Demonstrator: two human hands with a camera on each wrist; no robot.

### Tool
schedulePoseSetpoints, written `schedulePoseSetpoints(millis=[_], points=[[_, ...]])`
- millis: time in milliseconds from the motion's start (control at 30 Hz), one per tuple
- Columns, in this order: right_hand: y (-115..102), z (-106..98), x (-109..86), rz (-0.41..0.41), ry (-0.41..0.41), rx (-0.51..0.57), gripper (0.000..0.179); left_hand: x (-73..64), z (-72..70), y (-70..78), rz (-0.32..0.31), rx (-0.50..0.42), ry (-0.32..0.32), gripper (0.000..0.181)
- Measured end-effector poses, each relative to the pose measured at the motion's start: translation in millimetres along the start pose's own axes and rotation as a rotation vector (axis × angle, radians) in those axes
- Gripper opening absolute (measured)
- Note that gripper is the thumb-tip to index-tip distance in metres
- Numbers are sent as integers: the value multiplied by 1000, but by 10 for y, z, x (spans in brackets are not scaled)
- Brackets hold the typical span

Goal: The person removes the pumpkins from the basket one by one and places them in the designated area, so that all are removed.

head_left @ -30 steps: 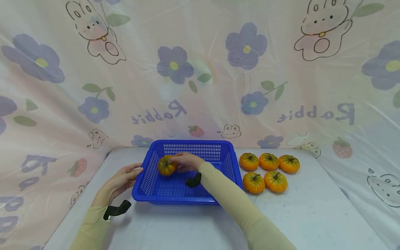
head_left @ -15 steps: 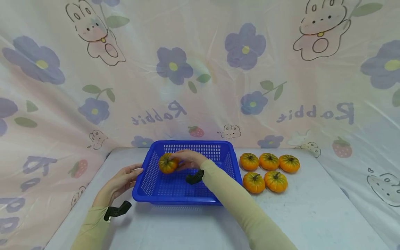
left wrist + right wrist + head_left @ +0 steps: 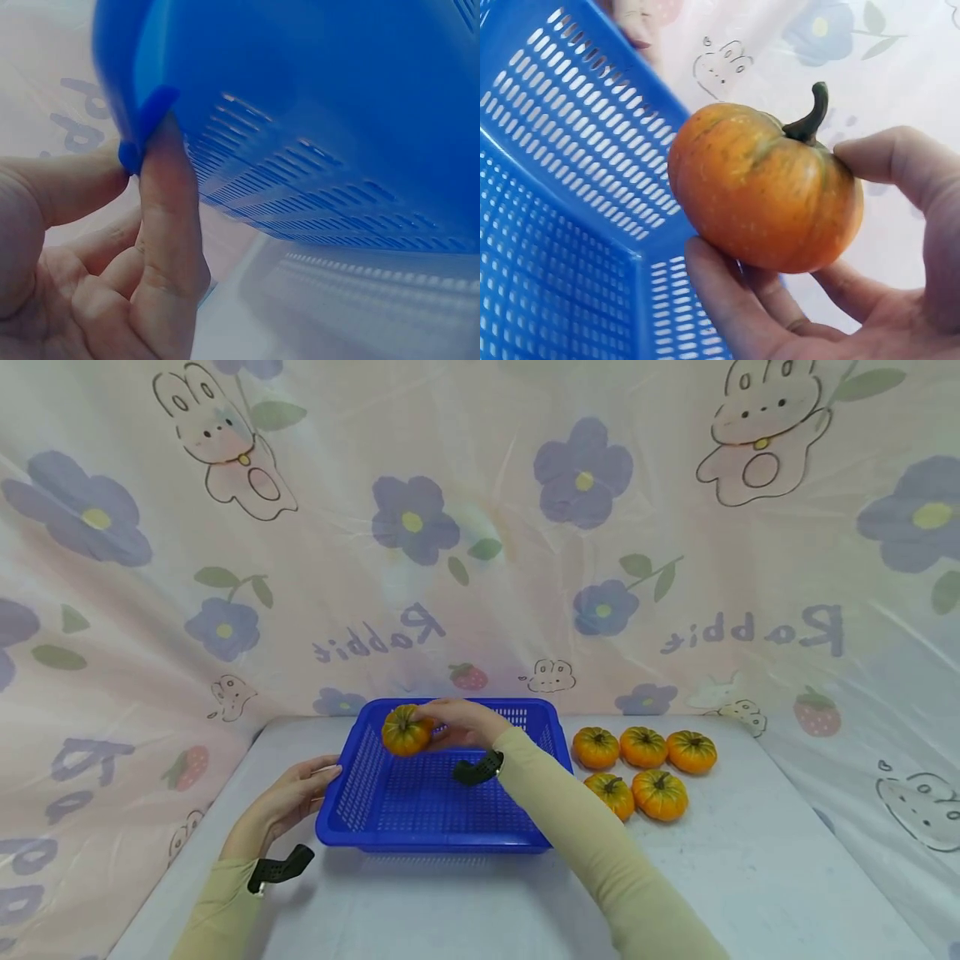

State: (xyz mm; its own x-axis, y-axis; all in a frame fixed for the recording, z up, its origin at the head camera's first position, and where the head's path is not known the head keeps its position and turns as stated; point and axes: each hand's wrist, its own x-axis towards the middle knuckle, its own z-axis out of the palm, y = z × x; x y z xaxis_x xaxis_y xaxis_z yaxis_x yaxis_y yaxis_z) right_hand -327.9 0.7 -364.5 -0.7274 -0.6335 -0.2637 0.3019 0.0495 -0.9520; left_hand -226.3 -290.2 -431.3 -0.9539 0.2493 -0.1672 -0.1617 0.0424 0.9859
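My right hand (image 3: 467, 720) holds a small orange pumpkin (image 3: 406, 732) over the back left part of a blue plastic basket (image 3: 435, 841). In the right wrist view the thumb presses the pumpkin's (image 3: 765, 195) top beside its dark curved stem, with the other fingers underneath. My left hand (image 3: 288, 797) is at the basket's left side. Its thumb and forefinger pinch the rim, as the left wrist view shows at the edge of the slotted wall (image 3: 315, 82). No other pumpkin shows inside the basket.
Several more small pumpkins (image 3: 661, 795) stand in two rows on the white table (image 3: 750, 877), right of the basket. My right sleeve (image 3: 570, 827) crosses the basket's front right corner and partly covers one pumpkin. A printed rabbit-and-flower cloth (image 3: 495, 610) hangs behind.
My right hand has lifted the pumpkin from low inside the basket up to about the height of its back rim. The left hand has stayed on the rim.
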Motion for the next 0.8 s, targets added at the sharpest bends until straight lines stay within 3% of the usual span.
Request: schedulePoseSetpoints(millis=[367, 800], points=[[-263, -176, -279, -34, 4, -42, 50, -11, 9, -12, 2, 1, 8, 60], [-283, -500, -623, -23, 36, -132, 52, -12, 14, 2, 1, 22, 5, 61]])
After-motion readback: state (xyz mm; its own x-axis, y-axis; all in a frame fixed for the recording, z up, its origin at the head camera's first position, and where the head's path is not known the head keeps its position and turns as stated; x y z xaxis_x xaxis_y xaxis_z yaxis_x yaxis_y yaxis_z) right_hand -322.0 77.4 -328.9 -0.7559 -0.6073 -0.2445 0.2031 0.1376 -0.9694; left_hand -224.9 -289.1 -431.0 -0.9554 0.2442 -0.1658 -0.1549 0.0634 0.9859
